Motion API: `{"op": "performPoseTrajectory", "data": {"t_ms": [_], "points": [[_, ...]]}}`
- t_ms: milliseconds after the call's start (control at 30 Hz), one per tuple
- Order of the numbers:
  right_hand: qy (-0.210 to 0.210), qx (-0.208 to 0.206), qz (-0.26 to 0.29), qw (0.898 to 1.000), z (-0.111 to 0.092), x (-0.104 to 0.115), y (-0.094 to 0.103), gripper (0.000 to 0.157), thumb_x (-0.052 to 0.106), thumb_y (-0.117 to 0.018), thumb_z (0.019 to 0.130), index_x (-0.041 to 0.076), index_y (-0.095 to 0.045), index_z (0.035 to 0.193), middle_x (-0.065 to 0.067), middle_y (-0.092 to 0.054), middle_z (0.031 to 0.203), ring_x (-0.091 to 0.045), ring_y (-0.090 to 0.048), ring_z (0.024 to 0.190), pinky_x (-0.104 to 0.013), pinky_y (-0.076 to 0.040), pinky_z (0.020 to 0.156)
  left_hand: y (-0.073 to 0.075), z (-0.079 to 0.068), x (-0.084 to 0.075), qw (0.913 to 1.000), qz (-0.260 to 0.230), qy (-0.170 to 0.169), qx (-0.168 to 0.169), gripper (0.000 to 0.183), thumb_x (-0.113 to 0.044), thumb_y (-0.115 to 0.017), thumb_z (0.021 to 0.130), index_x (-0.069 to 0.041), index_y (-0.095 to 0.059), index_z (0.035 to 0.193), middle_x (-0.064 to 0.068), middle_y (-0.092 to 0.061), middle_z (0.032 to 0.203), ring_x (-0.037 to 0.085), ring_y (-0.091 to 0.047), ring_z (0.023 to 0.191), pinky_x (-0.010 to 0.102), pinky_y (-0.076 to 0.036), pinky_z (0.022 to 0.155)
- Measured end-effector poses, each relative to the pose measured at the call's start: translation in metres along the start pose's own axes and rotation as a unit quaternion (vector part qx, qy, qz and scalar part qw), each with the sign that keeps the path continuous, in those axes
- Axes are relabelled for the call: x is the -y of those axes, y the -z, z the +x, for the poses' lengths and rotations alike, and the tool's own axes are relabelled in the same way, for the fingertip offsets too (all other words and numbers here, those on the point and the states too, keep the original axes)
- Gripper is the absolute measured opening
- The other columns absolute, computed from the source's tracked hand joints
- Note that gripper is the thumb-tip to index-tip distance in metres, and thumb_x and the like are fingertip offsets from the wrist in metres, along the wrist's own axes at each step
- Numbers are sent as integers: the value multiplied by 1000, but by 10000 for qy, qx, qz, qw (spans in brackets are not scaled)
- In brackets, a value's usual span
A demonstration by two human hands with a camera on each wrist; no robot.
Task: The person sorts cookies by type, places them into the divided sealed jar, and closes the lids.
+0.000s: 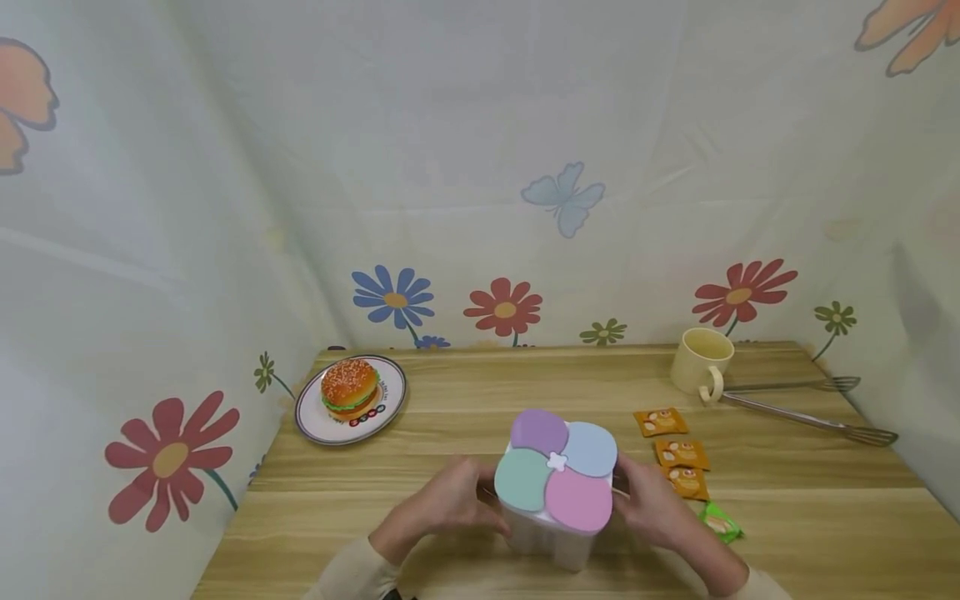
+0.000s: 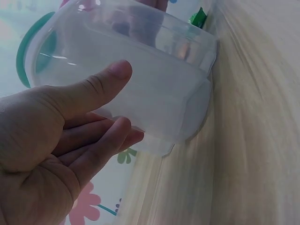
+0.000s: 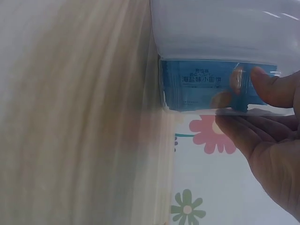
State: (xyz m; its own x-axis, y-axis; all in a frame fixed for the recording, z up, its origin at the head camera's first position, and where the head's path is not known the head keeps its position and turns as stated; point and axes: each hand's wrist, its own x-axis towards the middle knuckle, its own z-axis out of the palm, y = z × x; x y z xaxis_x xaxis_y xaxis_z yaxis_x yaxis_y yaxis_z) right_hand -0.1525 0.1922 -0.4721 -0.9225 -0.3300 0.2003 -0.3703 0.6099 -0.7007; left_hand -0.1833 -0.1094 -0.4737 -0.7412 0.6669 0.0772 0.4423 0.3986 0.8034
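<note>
Canister (image 1: 557, 489) upright, long axis unclr, gripped btwn half-curled L hand (image 1: 459, 496) & R hand (image 1: 654, 502).

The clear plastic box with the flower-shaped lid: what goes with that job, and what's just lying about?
Probably the job:
- clear plastic box
- left hand
- right hand
- blue packet inside
- maybe three orange packets, small green packet

Probably lying about:
- sesame-topped burger
- round white plate
- pale yellow mug
- two long metal utensils

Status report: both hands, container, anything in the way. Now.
Right hand gripping translucent plastic clover-shaped container; left hand at its opposite side, grip unclear. Pastel four-petal lid on. Nothing visibly blocking; small shiny green packet beside right forearm.
</note>
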Motion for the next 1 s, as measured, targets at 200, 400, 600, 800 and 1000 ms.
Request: {"op": "performPoseTrajectory", "data": {"t_ms": [200,400,600,800,1000], "points": [[32,45,-111,9999,2,-4,0,44,-6,-67,83,-3,-55,126,-23,-65,121,-36,-66,106,-37,-56,86,-3,-3,-2,9998,-217,-14,20,38,-15,-90,66,-14,-71,99,-3,-74,87,-1,-67,75,19,-56,68],[69,115,-219,9997,5,-4,1,47,-4,-67,84,-1,-55,129,-21,-65,122,-35,-66,108,-36,-56,85,-3,-4,-4,9994,-351,70,41,38,-13,-89,66,-12,-71,99,-4,-74,86,0,-68,76,20,-57,69],[89,121,-270,9995,7,-3,3,45,-4,-66,83,1,-57,127,-18,-67,119,-32,-67,106,-34,-57,83,-4,-5,-5,9999,-143,65,5,36,-15,-90,66,-12,-72,97,-5,-74,85,-2,-67,75,18,-56,67],[125,187,-197,9996,8,-3,3,45,-4,-66,84,2,-57,127,-17,-67,120,-31,-67,106,-32,-57,83,-4,-5,-6,10000,-31,57,-6,37,-15,-89,66,-10,-72,98,-4,-74,86,-2,-67,75,18,-56,66],[110,215,-251,9994,10,-3,4,44,-3,-67,83,2,-58,126,-18,-67,119,-31,-67,106,-33,-57,83,-6,-6,-7,9999,-141,61,-56,37,-13,-89,66,-8,-72,98,-2,-74,85,-2,-68,74,18,-56,66]]}}
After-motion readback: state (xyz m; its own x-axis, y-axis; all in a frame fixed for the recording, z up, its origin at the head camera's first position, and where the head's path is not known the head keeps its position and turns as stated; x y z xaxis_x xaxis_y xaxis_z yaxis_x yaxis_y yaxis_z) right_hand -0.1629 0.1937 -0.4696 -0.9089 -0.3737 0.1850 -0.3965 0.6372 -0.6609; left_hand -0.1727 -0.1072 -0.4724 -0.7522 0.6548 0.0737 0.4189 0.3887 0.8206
